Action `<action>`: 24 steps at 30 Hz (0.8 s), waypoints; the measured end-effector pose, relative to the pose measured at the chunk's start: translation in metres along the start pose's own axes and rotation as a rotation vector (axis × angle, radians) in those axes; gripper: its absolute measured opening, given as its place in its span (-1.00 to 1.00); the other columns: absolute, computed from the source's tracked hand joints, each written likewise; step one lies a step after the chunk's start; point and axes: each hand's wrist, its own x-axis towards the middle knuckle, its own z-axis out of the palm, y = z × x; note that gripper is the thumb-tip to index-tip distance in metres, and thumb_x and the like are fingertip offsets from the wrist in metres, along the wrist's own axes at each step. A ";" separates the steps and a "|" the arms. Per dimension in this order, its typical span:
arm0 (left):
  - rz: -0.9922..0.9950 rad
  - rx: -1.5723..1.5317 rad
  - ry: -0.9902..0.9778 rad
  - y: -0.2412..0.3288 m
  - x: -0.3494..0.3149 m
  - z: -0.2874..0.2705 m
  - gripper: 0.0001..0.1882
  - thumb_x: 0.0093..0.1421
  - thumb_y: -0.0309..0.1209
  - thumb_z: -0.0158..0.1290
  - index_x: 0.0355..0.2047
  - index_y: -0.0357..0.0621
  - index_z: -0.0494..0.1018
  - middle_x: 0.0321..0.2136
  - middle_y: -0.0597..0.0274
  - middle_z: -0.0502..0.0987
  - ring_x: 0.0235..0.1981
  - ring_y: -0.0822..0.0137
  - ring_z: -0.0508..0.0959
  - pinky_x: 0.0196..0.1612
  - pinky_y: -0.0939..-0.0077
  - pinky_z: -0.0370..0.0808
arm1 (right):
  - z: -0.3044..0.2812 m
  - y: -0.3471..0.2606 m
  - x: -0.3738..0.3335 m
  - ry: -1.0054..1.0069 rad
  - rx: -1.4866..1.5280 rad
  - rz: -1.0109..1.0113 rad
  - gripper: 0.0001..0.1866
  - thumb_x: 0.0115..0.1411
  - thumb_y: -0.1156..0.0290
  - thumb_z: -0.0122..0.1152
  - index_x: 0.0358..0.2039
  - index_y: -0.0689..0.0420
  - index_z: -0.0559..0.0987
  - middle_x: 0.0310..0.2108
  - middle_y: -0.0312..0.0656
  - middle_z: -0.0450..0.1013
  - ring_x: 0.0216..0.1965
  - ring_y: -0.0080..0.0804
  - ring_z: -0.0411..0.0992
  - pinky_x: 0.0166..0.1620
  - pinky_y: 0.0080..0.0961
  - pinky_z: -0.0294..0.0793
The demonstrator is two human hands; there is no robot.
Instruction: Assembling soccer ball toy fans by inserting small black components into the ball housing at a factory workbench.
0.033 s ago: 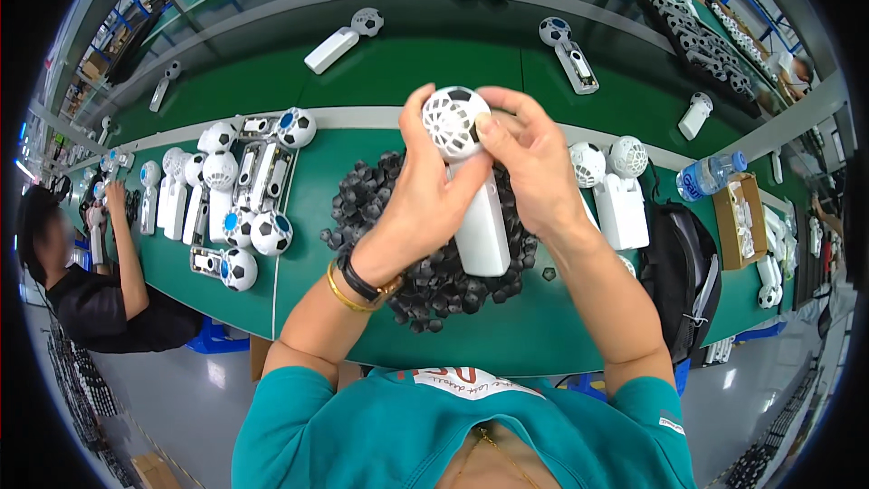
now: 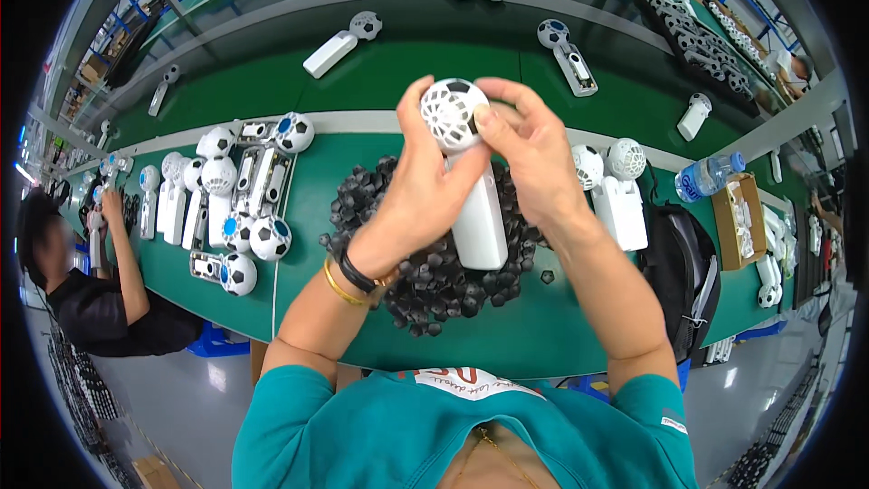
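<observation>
Above the bench I hold a white handheld fan (image 2: 479, 228) with a football-patterned, grilled round head and a long smooth handle. Closed around the left side of the head and its neck is my left hand (image 2: 409, 186). The thumb of my right hand (image 2: 536, 163) presses on a black patch at the head's right side, its other fingers curled behind. Whether a loose piece is under that thumb is hidden. Beneath the handle lies a heap of small black pentagon-shaped pieces (image 2: 433, 282), with one stray black piece (image 2: 548, 277) to its right.
Several football-headed units (image 2: 219, 177) crowd the bench on the left; more white units (image 2: 620, 208) stand at right. Beyond them are a water bottle (image 2: 711, 176), a black backpack (image 2: 679, 263) and a cardboard box (image 2: 738, 222). Other units lie on the green belt (image 2: 434, 63). A co-worker (image 2: 90, 299) sits left.
Both hands and the fan have moved slightly up and away in the picture. The grip looks much the same.
</observation>
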 end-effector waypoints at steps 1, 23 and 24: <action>0.006 -0.004 -0.015 -0.002 0.015 -0.003 -0.23 0.20 -0.51 0.01 0.24 -0.31 -0.27 -0.01 -0.02 0.33 -0.01 0.28 0.44 0.00 0.41 0.44 | -0.005 -0.004 0.012 0.016 -0.032 -0.028 -0.54 0.26 0.38 0.14 0.12 0.31 0.32 -0.10 -0.07 0.49 -0.08 -0.44 0.42 0.02 -0.46 0.38; 0.262 0.892 -0.161 -0.154 0.174 -0.047 -0.11 0.04 -0.39 0.19 0.32 0.11 -0.04 0.22 -0.37 0.03 0.22 -0.32 0.13 0.22 0.00 0.21 | -0.222 -0.004 0.137 0.379 -1.165 0.318 -0.46 0.13 0.14 0.15 0.04 0.20 0.43 -0.32 -0.10 0.50 -0.30 -0.31 0.49 -0.17 -0.43 0.52; 0.351 0.859 -0.184 -0.134 0.167 -0.042 -0.07 0.03 -0.36 0.22 0.33 0.12 -0.06 0.23 -0.37 0.02 0.23 -0.32 0.11 0.23 0.01 0.20 | -0.214 -0.013 0.127 0.291 -1.145 0.214 -0.49 0.16 0.13 0.13 0.03 0.20 0.45 -0.33 -0.15 0.49 -0.33 -0.42 0.46 -0.23 -0.52 0.50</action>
